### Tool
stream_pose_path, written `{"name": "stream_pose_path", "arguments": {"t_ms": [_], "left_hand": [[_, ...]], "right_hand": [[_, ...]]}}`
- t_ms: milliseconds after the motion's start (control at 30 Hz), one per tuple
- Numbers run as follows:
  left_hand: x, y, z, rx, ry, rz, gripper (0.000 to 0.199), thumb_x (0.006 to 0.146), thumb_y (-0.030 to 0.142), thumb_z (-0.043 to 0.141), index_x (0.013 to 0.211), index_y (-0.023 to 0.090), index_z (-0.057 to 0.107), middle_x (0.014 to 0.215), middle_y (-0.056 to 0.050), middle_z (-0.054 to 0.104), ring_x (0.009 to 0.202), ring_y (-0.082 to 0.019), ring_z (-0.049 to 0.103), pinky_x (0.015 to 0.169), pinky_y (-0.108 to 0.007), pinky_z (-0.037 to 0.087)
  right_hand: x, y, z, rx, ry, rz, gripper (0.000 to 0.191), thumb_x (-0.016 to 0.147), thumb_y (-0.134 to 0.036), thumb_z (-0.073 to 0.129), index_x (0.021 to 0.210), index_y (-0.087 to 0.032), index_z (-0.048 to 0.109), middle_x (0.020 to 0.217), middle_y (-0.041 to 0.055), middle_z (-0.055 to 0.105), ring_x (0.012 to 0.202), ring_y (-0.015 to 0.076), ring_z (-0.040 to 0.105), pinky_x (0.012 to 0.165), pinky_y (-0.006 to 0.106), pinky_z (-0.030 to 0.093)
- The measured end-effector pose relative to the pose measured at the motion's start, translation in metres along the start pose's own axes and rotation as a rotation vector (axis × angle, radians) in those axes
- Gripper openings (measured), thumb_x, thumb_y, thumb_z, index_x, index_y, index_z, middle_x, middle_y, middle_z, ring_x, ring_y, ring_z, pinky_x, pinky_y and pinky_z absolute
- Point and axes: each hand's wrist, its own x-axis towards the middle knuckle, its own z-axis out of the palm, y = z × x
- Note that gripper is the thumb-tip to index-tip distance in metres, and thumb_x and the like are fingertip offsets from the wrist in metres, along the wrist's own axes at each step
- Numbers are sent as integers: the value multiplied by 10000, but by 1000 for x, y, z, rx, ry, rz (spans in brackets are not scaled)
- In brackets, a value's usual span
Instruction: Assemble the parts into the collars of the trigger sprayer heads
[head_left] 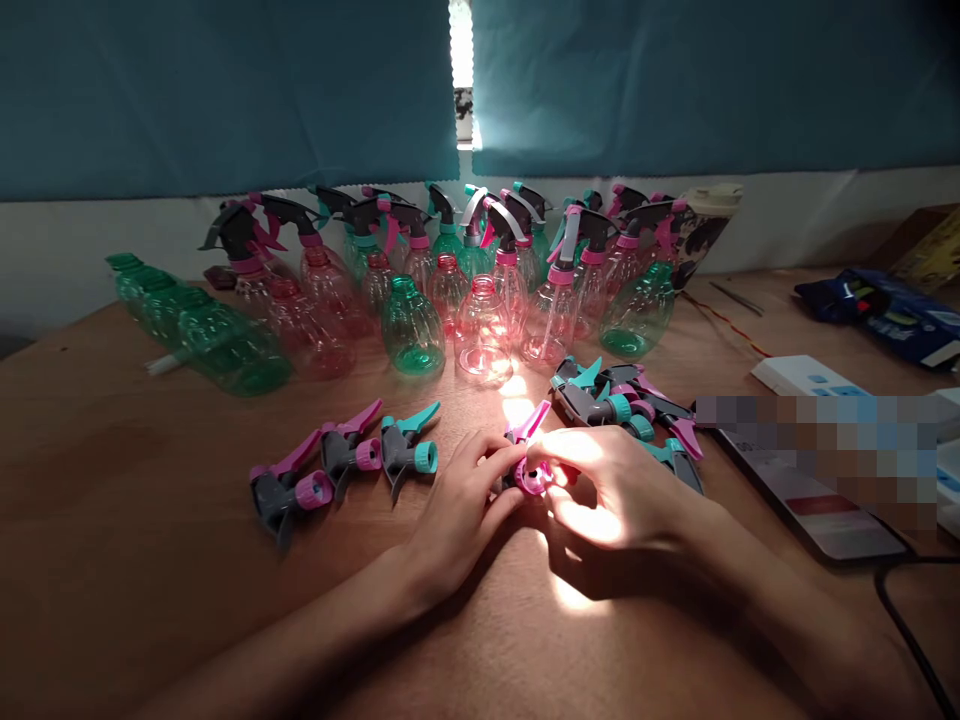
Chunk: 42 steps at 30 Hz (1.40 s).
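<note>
My left hand (469, 495) is closed round a grey and pink trigger spray head (534, 478), low over the table in bright sunlight. From the other side my right hand (611, 485) pinches at the open end of its pink collar; whatever sits between those fingertips is too small to make out. Left of my hands lie a pink-collared spray head (291, 490), a second pink one (351, 452) and a teal-collared one (407, 450). A pile of teal and pink spray heads (600, 400) lies just beyond my right hand, which partly hides one of them.
Several pink and green bottles stand behind, some topped with spray heads, including an open pink bottle (484, 330) and a green bottle (412, 330). At right are a phone (817, 500), a white power strip (814, 375), a black cable (885, 600) and a blue packet (892, 310).
</note>
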Motion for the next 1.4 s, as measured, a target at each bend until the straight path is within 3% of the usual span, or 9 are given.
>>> {"name": "stream_pose_path", "arguments": {"t_ms": [167,367,633,833,1033,1167,1267,1400], "left_hand": [[0,0,-2,22,-31,37,217,858,98,539,1034,205,610,1056,-49,571,985,-205,538,893,-338,457],[2,-4,-6,47,-118,127,190,880,175,559,1056,230,605,1053,-42,577,981,-195,538,875,-317,455],[4,-9,-6,126,-124,206,64,892,181,530,914,185,589,1108,-65,564,1021,-207,522,874,-316,457],[7,-13,-11,142,-94,187,102,895,189,524,958,190,604,1065,-61,579,992,-208,531,864,-339,468],[7,-13,-12,49,-40,76,277,883,162,524,1140,241,587,1095,-30,565,960,-185,565,850,-318,479],[5,-9,-9,-11,-2,-1,264,857,144,548,1101,223,614,1021,-20,557,799,-142,580,668,-239,496],[4,-6,-7,-18,9,-21,269,838,125,574,1088,215,620,982,-9,550,725,-117,558,607,-217,474],[4,-5,-7,-8,-5,-21,276,837,111,581,1090,213,622,977,-8,545,712,-108,540,611,-215,461]], "right_hand": [[-1,-3,-1,-92,-9,-34,44,723,-179,556,692,-184,527,615,-20,530,531,109,398,495,261,278],[-2,-8,-16,-222,-84,-195,149,875,-165,487,814,-186,622,773,54,637,667,163,544,587,283,375],[28,-27,-35,-573,-360,-417,260,921,-91,427,741,-148,606,867,92,610,826,199,529,705,320,444],[27,-18,-30,-583,-307,-502,281,939,-73,373,830,-126,627,943,111,605,919,200,530,777,321,463],[-10,-8,-28,-476,-153,-316,198,909,-120,455,828,-141,633,854,95,623,776,188,564,605,281,462],[-40,-9,-16,-305,70,-115,238,929,-279,481,800,-149,634,789,78,632,692,163,569,582,265,454],[-55,-10,-8,-181,-8,-11,164,899,-265,537,837,-168,655,819,60,651,707,154,587,598,253,452],[-62,-14,-13,-19,-61,183,133,891,-267,546,866,-204,660,867,43,660,769,156,604,659,259,462]]}}
